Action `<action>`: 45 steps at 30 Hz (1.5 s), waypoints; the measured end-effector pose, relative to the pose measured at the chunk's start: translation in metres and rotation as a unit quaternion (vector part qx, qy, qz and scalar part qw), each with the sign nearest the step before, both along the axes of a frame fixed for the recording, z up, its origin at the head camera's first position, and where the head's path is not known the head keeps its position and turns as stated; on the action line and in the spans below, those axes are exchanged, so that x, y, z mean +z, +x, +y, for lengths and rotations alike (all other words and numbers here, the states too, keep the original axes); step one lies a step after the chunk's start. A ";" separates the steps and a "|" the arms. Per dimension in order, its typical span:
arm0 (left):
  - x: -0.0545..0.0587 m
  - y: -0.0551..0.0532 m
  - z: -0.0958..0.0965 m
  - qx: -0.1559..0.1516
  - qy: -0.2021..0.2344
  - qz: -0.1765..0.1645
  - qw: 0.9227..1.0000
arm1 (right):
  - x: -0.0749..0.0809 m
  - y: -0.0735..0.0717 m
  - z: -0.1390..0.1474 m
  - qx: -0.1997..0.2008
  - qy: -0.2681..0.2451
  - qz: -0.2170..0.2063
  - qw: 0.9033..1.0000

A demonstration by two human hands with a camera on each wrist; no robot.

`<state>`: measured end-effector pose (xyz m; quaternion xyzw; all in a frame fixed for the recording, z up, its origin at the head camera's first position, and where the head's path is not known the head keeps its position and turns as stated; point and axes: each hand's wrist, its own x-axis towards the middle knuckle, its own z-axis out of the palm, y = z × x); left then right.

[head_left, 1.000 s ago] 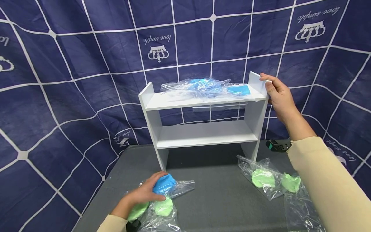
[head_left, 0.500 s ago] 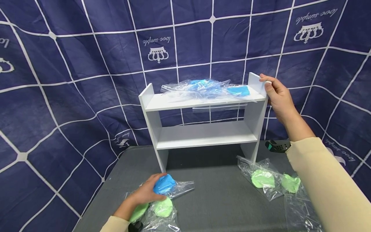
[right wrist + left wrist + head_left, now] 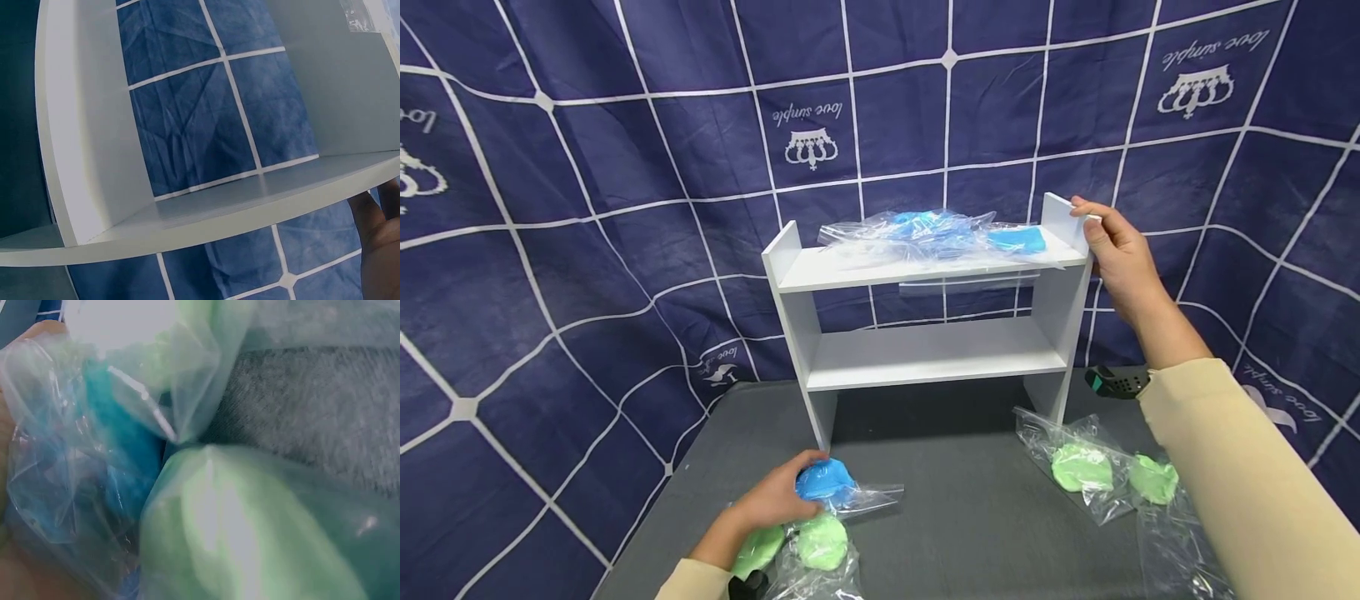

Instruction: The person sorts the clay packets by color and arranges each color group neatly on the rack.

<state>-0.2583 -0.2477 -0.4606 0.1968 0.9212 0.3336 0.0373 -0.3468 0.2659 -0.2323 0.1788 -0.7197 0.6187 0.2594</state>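
the left hand [image 3: 773, 502] is low at the left, back of the hand upward, with the forearm entering from the bottom edge. its thumb and fingers are curled about a blue lump [image 3: 826, 482], thumb on the near side and index finger on the far side; the grip is a pinch on the lump through its clear bag [image 3: 883, 497]. the blue lump is low over the dark table [image 3: 955, 508], near the front foot of the shelf's left side; whether it is lifted cannot be told. the right hand [image 3: 1123, 265] is raised, its forearm running up from the lower right in a beige sleeve [image 3: 1247, 475]. it grips the upper end of the right side panel of the white shelf [image 3: 936, 352], thumb toward the front and fingers around the outer face and top. the shelf is upright, with smooth flat boards and straight edges. on its top board lie blue pieces [image 3: 1017, 240] in thin, wrinkled, glossy plastic [image 3: 865, 233], part of which hangs below the board. two rounded green lumps, one beside the left wrist [image 3: 760, 550] and one below the thumb [image 3: 822, 542], are in creased clear bags. two more bagged green lumps [image 3: 1081, 467] lie near the shelf's right foot. the table is matte gray with a fabric-like weave. a navy curtain [image 3: 895, 108] with white grid lines hangs in soft folds behind.
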 end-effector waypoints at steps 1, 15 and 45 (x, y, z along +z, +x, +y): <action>0.001 0.000 -0.001 -0.004 0.011 -0.004 1.000 | 0.000 0.000 0.000 -0.001 0.001 0.001 1.000; 0.013 0.005 0.001 0.003 0.029 0.064 0.998 | -0.001 -0.001 -0.001 0.012 -0.018 0.009 1.000; 0.214 0.021 0.046 -0.056 0.137 0.227 0.963 | -0.003 -0.004 -0.006 -0.009 -0.032 0.028 0.999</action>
